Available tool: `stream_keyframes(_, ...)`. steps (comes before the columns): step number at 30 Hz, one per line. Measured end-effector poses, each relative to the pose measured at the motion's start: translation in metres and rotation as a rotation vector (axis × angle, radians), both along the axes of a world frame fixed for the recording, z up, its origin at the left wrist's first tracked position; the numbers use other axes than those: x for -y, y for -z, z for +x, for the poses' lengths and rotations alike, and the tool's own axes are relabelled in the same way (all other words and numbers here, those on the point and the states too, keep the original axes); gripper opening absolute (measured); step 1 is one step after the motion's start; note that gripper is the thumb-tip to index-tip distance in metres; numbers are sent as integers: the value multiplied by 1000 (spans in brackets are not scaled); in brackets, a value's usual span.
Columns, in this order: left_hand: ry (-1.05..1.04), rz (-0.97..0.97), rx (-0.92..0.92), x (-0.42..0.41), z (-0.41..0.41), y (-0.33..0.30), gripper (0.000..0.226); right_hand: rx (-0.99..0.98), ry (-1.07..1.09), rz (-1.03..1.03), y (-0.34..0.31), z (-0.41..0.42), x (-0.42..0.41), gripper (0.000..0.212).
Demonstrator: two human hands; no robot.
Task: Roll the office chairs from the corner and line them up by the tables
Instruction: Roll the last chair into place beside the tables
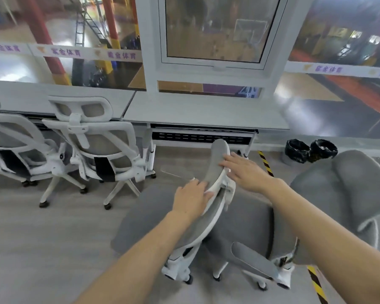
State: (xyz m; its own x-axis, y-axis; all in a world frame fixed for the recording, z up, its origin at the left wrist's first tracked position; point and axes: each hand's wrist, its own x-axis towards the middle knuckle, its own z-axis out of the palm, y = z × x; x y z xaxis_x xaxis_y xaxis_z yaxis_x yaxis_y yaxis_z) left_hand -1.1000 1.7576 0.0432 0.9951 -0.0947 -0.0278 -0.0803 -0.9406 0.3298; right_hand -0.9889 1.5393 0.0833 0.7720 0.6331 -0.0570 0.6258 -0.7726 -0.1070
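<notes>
Two bare forearms in shot, no sleeves showing, nothing on either wrist. The left hand [192, 199] and right hand [245, 172] wear no gloves, no rings, no watch; short plain nails.

Both hands, left [191, 199] and right [246, 173], on grey chair's headrest [217, 163] near tables [204, 116].

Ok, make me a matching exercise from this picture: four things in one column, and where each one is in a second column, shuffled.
Things:
1. left hand
2. right hand
3. black-lined bins
4. parked chair

Places:
A. on the floor right of the tables
B. gripping the white frame below the headrest
C. at the left table, back towards the camera
D. resting flat on the grey headrest

Pairs: 1-B, 2-D, 3-A, 4-C
</notes>
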Motion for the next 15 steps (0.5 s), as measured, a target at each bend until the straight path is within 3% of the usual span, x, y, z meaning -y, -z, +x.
stream_keyframes(4, -61, 21, 17, 6, 2, -5, 24, -70, -96, -153, -10, 35, 1, 47)
stream_keyframes(12, -136, -12, 28, 9, -12, -3, 26, -68, -211, -40, -1, 42, 0, 40)
stream_keyframes(15, -136, -3, 30, -1, -22, -4, 16, -10, -223, 15, 14, 35, -1, 40)
